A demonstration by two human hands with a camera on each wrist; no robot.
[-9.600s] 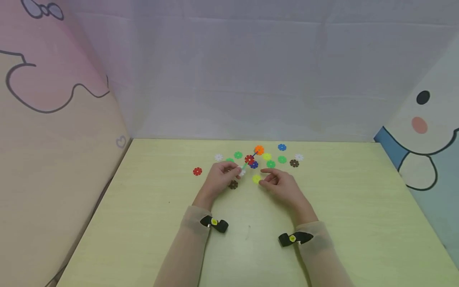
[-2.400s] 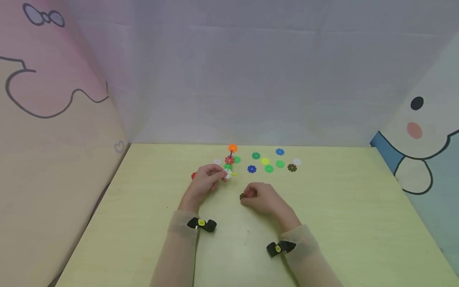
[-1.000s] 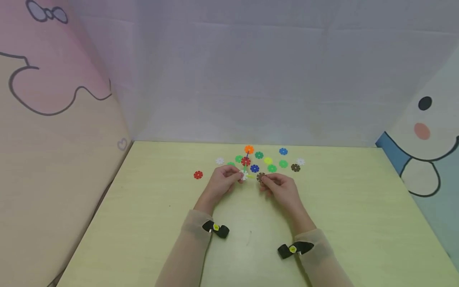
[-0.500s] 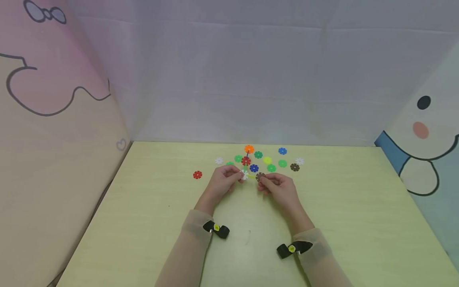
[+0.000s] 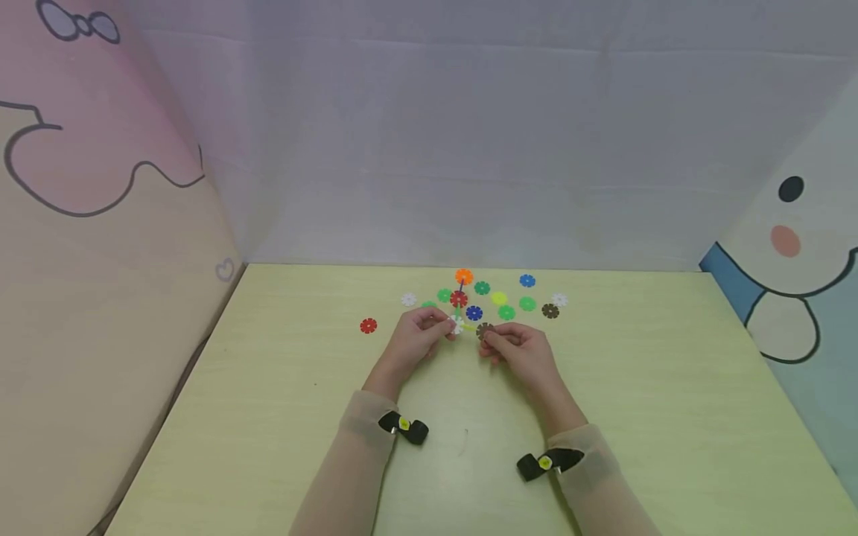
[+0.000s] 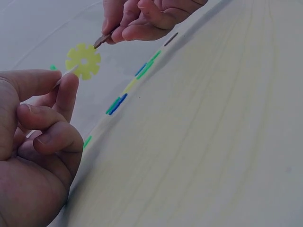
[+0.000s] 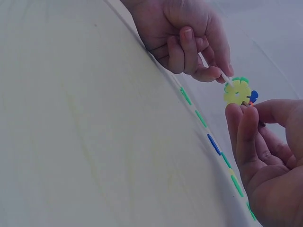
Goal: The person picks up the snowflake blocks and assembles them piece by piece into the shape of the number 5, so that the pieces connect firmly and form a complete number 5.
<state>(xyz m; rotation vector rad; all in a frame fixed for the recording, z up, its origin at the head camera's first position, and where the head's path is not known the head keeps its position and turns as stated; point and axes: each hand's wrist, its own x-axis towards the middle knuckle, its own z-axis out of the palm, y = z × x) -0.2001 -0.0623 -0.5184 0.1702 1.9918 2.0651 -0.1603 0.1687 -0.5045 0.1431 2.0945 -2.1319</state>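
Observation:
Between thumb and fingers, my left hand [image 5: 417,335] pinches a white notched plastic disc [image 5: 458,325], part of a chain of interlocking discs. Beyond it in the head view run a green disc on edge, a red disc [image 5: 459,298], a blue disc on edge and an orange disc [image 5: 464,276]. A yellow disc [image 6: 83,61] sticks out from the white one, face-on in the left wrist view. My right hand [image 5: 526,350] pinches a brown disc [image 5: 485,331] at the yellow disc's edge; how deep their slots sit together cannot be told.
Loose discs lie on the pale table [image 5: 322,447] behind the hands: a dark blue disc [image 5: 474,313], a yellow disc [image 5: 499,298], a brown disc [image 5: 550,311], several green ones and others. A red disc [image 5: 368,325] lies left. A pale wall [image 5: 429,149] stands behind.
Earlier, the yellow disc lay at my right fingertips; now it is joined to the white disc. My right hand took up the brown disc and brought it to the yellow one. Lately, little movement.

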